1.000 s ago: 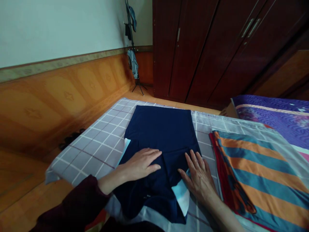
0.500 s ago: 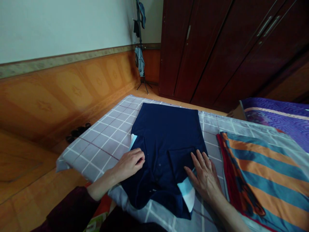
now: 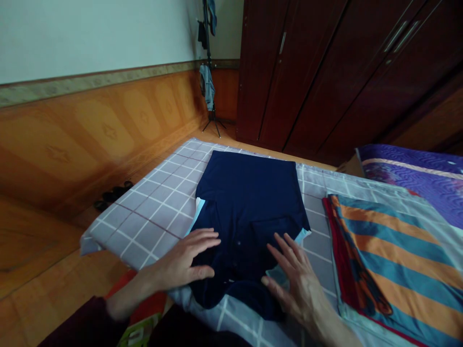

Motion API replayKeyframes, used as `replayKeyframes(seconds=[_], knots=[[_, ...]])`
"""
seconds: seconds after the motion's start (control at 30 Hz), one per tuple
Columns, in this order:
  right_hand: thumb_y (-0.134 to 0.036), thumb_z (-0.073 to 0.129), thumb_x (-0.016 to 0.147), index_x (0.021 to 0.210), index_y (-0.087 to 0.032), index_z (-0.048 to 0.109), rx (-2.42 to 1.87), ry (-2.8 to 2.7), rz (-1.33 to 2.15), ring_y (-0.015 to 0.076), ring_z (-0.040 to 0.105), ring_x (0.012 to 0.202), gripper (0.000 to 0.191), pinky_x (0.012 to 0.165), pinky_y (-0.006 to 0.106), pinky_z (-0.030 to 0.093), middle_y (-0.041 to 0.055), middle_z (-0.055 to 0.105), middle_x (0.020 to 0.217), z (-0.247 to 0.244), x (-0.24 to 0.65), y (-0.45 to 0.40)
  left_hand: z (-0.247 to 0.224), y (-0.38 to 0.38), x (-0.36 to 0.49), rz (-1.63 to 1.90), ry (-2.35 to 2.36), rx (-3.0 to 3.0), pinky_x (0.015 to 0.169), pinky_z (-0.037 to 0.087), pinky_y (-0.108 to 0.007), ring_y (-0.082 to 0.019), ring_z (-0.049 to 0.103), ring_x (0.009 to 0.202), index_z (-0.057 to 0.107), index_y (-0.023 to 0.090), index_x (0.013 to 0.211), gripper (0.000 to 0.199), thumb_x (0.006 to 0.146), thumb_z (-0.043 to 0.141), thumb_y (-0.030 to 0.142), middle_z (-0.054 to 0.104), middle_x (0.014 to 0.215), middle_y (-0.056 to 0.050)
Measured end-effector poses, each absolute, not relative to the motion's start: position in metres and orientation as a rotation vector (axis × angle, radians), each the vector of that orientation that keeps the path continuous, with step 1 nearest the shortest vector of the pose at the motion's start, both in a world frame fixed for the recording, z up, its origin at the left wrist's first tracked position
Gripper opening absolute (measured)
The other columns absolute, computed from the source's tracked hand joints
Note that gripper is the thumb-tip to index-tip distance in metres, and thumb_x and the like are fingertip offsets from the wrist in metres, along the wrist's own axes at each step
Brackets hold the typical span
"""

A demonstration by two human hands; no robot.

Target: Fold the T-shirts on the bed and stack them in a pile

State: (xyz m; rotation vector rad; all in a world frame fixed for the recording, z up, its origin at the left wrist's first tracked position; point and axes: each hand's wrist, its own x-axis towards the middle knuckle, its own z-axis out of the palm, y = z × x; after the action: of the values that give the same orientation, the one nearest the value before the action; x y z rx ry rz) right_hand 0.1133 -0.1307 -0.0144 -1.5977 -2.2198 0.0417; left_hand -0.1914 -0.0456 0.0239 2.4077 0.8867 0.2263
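Since the navy button-front shirt (image 3: 246, 193) lies folded mid-way along the grey checked bedding (image 3: 144, 226), the left hand (image 3: 184, 260) and right hand (image 3: 294, 289) sit open at its lower sides, fingers spread and pinching nothing, placed for flattening rather than gripping. A striped folded cloth (image 3: 383, 250) lies toward the right edge (no label or writing is legible).

A bed covered with a grey checked sheet (image 3: 144, 226) carries a navy shirt (image 3: 246, 202), laid flat at its middle. Just right of the shirt lies a folded orange-and-teal striped blanket (image 3: 383, 255), and farther right of the shirt, a purple quilt (image 3: 408, 168).
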Motion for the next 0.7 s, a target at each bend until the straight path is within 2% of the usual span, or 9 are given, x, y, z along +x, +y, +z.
replayKeyframes(seconds=[0.1, 0.2, 0.27, 0.37, 0.43, 0.5, 0.6, 0.7], knots=[[-0.044, 0.060, 0.082, 0.119, -0.022, 0.059, -1.420, -2.377, 0.164, 0.0329, 0.031, 0.134, 0.044, 0.097, 0.052, 0.045, 0.0103, 0.039, 0.144, 0.006, 0.091, -0.155, 0.036, -0.072, -0.201, 0.053, 0.756, 2.383, 0.108, 0.032, -0.048, -0.033, 0.026, 0.138, 0.042, 0.027, 0.138, 0.076, 0.074, 0.060, 0.065, 0.028, 0.151, -0.010], [-0.029, 0.065, 0.078, 0.099, -0.021, 0.065, -1.344, -2.398, 0.221, 0.0302, 0.041, 0.129, 0.023, 0.096, 0.044, 0.048, 0.0100, 0.042, 0.142, 0.019, 0.077, -0.173, 0.039, -0.090, -0.202, -0.070, 0.730, 2.345, 0.107, 0.032, -0.049, -0.036, 0.021, 0.139, 0.046, 0.026, 0.133, 0.070, 0.075, 0.059, 0.063, 0.014, 0.155, -0.012], [-0.023, 0.065, 0.076, 0.093, -0.021, 0.064, -1.320, -2.366, 0.263, 0.0273, 0.049, 0.122, 0.017, 0.095, 0.038, 0.050, 0.0107, 0.045, 0.140, 0.022, 0.070, -0.182, 0.036, -0.097, -0.199, -0.075, 0.752, 2.326, 0.107, 0.031, -0.047, -0.036, 0.021, 0.139, 0.049, 0.022, 0.129, 0.062, 0.079, 0.061, 0.056, 0.009, 0.156, -0.014], [-0.021, 0.063, 0.076, 0.111, -0.018, 0.059, -1.357, -2.225, 0.303, 0.0252, 0.053, 0.118, 0.035, 0.090, 0.032, 0.053, 0.0152, 0.042, 0.142, 0.017, 0.061, -0.189, 0.030, -0.103, -0.196, -0.016, 0.799, 2.299, 0.108, 0.031, -0.044, -0.032, 0.021, 0.139, 0.052, 0.018, 0.116, 0.037, 0.083, 0.061, 0.030, 0.006, 0.156, -0.014], [-0.021, 0.059, 0.079, 0.124, -0.016, 0.050, -1.427, -2.071, 0.313, 0.0251, 0.050, 0.122, 0.046, 0.090, 0.032, 0.053, 0.0174, 0.038, 0.144, 0.010, 0.055, -0.190, 0.028, -0.105, -0.196, 0.030, 0.815, 2.239, 0.108, 0.031, -0.040, -0.029, 0.023, 0.140, 0.053, 0.018, 0.106, 0.029, 0.078, 0.059, 0.014, 0.008, 0.156, -0.013], [-0.020, 0.056, 0.081, 0.128, -0.016, 0.046, -1.500, -1.922, 0.336, 0.0244, 0.049, 0.123, 0.048, 0.090, 0.033, 0.052, 0.0165, 0.041, 0.142, 0.002, 0.049, -0.190, 0.028, -0.106, -0.197, 0.092, 0.830, 2.149, 0.108, 0.031, -0.037, -0.027, 0.026, 0.139, 0.053, 0.019, 0.100, 0.031, 0.071, 0.059, 0.009, 0.013, 0.156, -0.012], [-0.016, 0.049, 0.083, 0.123, -0.018, 0.051, -1.506, -1.866, 0.439, 0.0216, 0.054, 0.118, 0.040, 0.091, 0.034, 0.052, 0.0125, 0.053, 0.133, -0.004, 0.039, -0.187, 0.028, -0.105, -0.199, 0.219, 0.826, 2.034, 0.106, 0.032, -0.036, -0.026, 0.032, 0.136, 0.054, 0.020, 0.096, 0.029, 0.070, 0.065, 0.016, 0.022, 0.154, -0.009], [-0.007, 0.041, 0.078, 0.112, -0.018, 0.059, -1.320, -2.019, 0.611, 0.0170, 0.060, 0.108, 0.040, 0.089, 0.030, 0.052, 0.0098, 0.064, 0.117, -0.002, 0.032, -0.185, 0.025, -0.105, -0.195, 0.374, 0.859, 1.979, 0.103, 0.037, -0.033, -0.022, 0.043, 0.129, 0.056, 0.021, 0.094, 0.013, 0.081, 0.057, 0.021, 0.041, 0.144, -0.008]])
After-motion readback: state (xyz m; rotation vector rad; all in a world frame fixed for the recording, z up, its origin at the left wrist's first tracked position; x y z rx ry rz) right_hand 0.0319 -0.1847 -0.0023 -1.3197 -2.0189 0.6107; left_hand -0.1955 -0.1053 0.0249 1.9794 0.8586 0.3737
